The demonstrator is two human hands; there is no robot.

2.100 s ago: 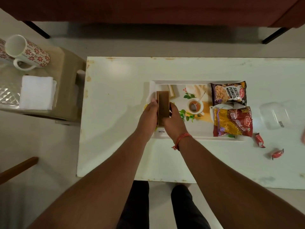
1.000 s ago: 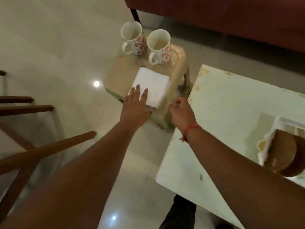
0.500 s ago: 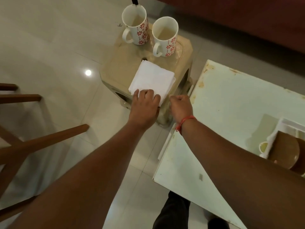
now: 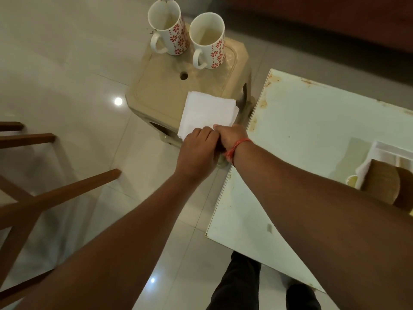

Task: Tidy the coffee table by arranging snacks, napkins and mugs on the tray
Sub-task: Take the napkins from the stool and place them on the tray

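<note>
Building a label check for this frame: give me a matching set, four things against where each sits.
Things:
1. napkins
2. mugs
3. tray
4. left hand

Places:
A. far end of the stool
B. on the coffee table, at the right edge of the view
C. near edge of the stool, overhanging it
D. at the napkins' near corner, beside the right hand

Pairs: 1-C, 2-A, 3-B, 4-D
</note>
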